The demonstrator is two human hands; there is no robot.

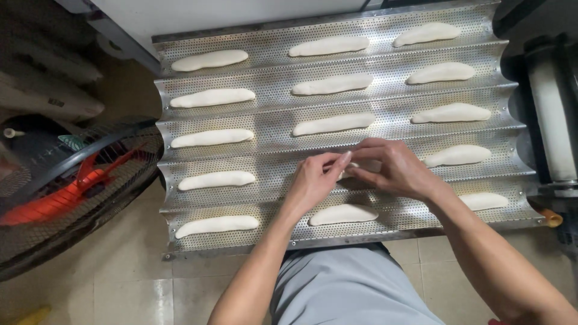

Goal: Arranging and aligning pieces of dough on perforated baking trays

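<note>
A perforated, wavy metal baking tray (271, 114) holds several long pale dough pieces in three columns. My left hand (313, 180) and my right hand (391, 168) meet over the fourth groove in the middle column. Both pinch a dough piece (351, 167) there, mostly hidden under my fingers. Another dough piece (343, 214) lies in the groove just below my hands, and one (333, 124) lies in the groove above.
A floor fan with a black grille and red blades (66, 186) stands at the left. A roller machine with a white cylinder (551, 114) is at the right. Beige floor tiles (120, 283) show below the tray. My grey trousers (349, 289) are at the bottom.
</note>
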